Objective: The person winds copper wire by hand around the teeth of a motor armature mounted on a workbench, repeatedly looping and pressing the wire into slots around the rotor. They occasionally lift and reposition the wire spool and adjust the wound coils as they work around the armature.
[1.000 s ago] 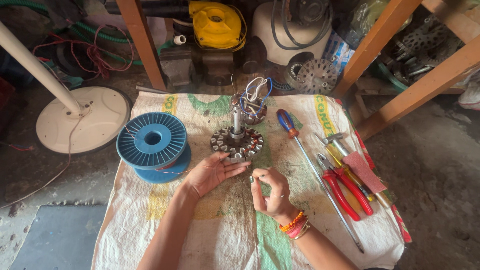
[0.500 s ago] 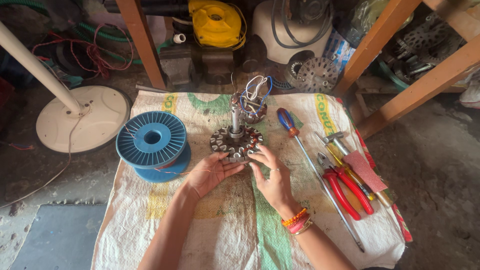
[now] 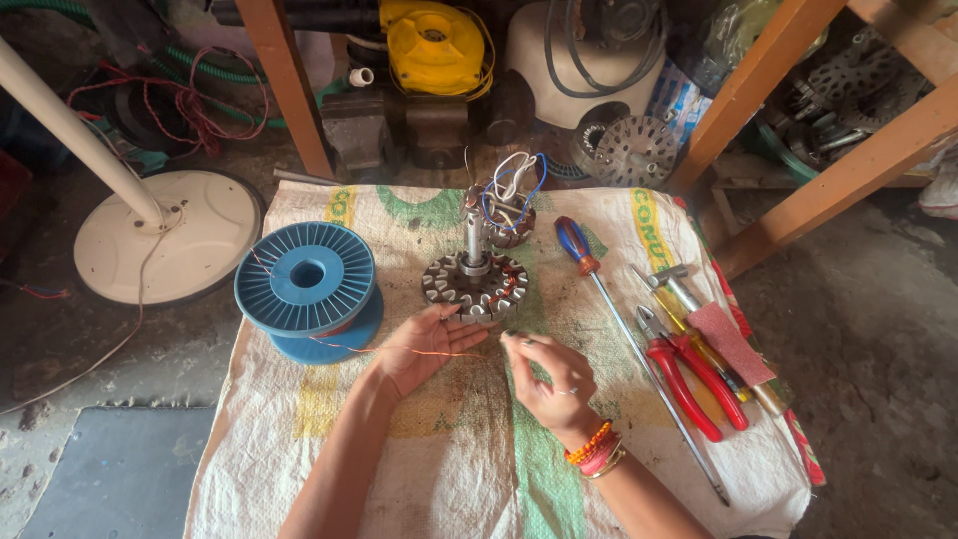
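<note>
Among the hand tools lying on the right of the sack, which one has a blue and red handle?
The long screwdriver, lying nearest the stator. Its handle is blue with red; the pliers beside it have all-red grips, and the hammer has none.

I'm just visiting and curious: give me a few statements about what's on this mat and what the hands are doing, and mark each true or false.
1. A thin copper wire runs from the blue spool across the left hand. True.
2. The right hand grips the red-handled pliers. False: the pliers lie untouched on the woven sack; the right hand pinches the wire.
3. The toothed motor stator stands just beyond the hands. True.
4. The screwdriver has a green handle. False: it is blue and red.
</note>
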Tool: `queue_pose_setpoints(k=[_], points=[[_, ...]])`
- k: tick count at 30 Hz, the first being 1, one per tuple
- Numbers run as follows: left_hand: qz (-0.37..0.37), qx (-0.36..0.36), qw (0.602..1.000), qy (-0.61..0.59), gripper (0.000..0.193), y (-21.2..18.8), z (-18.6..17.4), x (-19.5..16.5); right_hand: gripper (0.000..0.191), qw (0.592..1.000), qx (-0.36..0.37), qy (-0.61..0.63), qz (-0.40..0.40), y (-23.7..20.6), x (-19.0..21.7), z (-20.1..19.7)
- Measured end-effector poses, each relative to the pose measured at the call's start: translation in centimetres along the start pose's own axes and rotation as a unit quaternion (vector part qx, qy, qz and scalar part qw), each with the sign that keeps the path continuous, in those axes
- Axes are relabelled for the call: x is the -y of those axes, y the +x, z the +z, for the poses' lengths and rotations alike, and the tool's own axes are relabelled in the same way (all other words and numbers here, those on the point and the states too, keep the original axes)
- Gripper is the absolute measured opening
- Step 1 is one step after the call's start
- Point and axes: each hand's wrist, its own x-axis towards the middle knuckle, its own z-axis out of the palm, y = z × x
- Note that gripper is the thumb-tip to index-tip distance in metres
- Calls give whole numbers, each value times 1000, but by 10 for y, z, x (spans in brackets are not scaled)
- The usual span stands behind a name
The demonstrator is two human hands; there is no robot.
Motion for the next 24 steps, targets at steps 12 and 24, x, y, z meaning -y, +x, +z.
queue_pose_setpoints(k=[12, 24], points=[[25, 20, 999, -13, 43, -4, 11, -5, 64, 986, 89, -36, 135, 20, 5, 2], [23, 28, 999, 4, 45, -7, 18, -8, 58, 956, 115, -98, 250, 19, 4, 3]])
